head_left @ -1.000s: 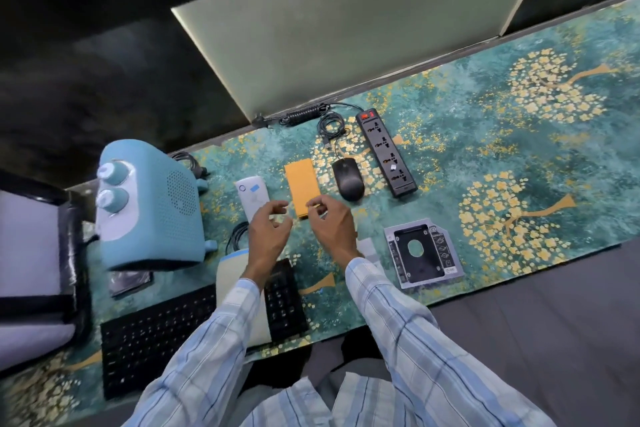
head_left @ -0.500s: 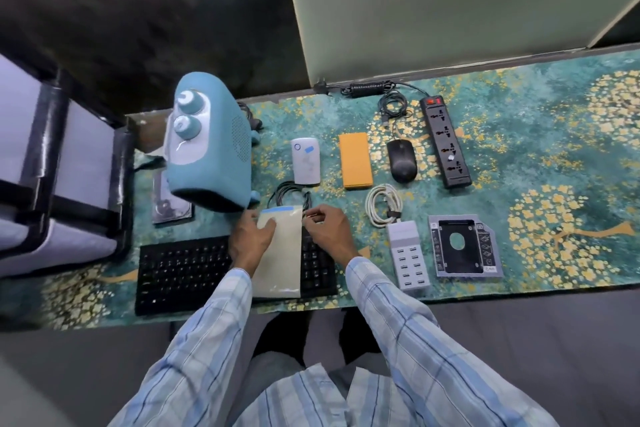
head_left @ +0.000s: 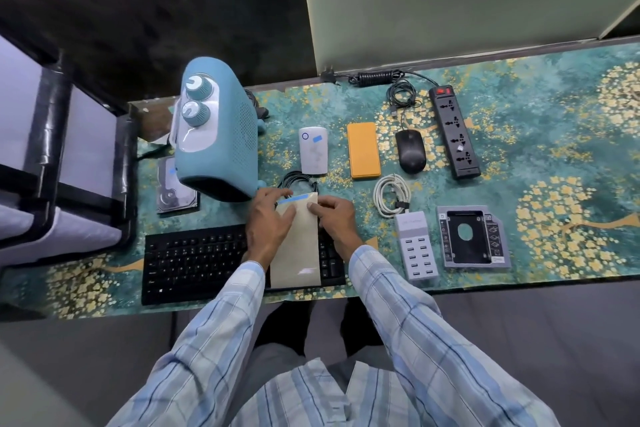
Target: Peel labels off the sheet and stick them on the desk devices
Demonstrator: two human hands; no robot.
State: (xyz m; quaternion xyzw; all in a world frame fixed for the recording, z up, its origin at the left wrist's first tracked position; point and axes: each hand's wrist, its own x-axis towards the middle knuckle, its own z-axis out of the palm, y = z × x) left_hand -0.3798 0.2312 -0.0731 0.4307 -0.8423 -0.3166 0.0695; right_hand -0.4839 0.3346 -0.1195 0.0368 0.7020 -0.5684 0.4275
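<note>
**Change.** Half a second ago the left hand (head_left: 268,222) held only the corner of the label sheet (head_left: 296,253). It now reaches further over the sheet, with its thumb across the upper left face. The right hand (head_left: 335,218) remains at the upper right edge. One second ago both hands were raised further out, away from the sheet.

**Hands.** The left hand grips the sheet with the thumb on top. The right hand, fingers curled, pinches the edge just below the blue strip (head_left: 292,199). The sheet lies between the hands, its lower part over the keyboard (head_left: 197,260).

**Count on the counter (head_left: 554,184).**
- One keyboard.
- One heater (head_left: 216,135) and one hard drive (head_left: 175,189), both left of the left hand.
- One white power bank (head_left: 313,156), one orange power bank (head_left: 363,150), one mouse (head_left: 410,151) and one power strip (head_left: 454,132), all beyond the hands.
- One USB hub (head_left: 417,246) and one drive caddy (head_left: 472,236), both right of the right hand.
- Two blue labels in place: one on the white power bank, one on the hard drive.
</note>
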